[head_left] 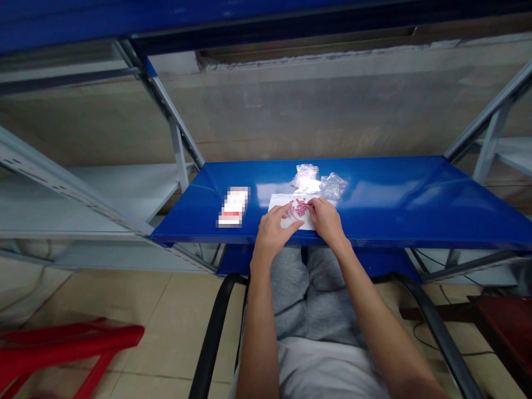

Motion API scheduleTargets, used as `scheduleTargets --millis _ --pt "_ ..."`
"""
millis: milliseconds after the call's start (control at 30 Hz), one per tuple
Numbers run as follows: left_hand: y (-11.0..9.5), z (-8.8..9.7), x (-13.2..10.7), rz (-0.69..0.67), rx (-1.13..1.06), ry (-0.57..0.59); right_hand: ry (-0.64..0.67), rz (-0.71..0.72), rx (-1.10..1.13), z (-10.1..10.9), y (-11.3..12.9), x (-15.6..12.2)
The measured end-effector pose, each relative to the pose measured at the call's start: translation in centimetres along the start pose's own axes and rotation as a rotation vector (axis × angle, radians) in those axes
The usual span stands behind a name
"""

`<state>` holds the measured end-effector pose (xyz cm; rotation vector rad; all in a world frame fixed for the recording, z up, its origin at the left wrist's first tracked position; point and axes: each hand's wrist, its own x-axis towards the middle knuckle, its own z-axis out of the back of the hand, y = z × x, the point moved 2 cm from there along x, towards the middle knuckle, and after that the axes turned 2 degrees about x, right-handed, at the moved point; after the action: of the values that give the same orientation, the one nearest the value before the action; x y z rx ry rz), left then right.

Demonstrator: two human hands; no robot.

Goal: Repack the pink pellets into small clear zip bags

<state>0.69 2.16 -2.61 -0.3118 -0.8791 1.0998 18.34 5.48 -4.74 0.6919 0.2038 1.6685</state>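
Small pink beads (301,207) lie in a cluster on a white sheet (276,200) near the front edge of the blue shelf. A thin reddish strand (292,211) curves beside them on the left. My left hand (271,228) rests on the sheet at the left of the beads, its thumb and forefinger apart around that side. From the right, my right hand (327,220) reaches the edge of the cluster with its fingertips pinched together. Whatever is between those fingertips is too small to make out.
Clear plastic bags (305,175) and another crumpled clear bag (333,186) lie just behind the sheet. A blurred-out white and red item (233,207) is to the left on the blue shelf (399,205). Metal uprights stand at both sides; a red stool (83,343) is lower left.
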Motion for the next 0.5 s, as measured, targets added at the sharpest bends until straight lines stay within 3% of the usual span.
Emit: scheduleTargets --millis 233,367,500 --pt "-0.1 -0.4 0.0 -0.013 0.045 0.025 -0.249 -0.110 0.568 1.4 0.0 -0.8" --pt "-0.2 -0.5 0.0 -0.034 0.030 0.010 -0.129 -0.056 0.777 2.2 1.4 -1.7" --pt "-0.8 -0.3 0.1 -0.076 -0.049 -0.020 0.018 0.011 0.690 2.6 2.9 -2.0"
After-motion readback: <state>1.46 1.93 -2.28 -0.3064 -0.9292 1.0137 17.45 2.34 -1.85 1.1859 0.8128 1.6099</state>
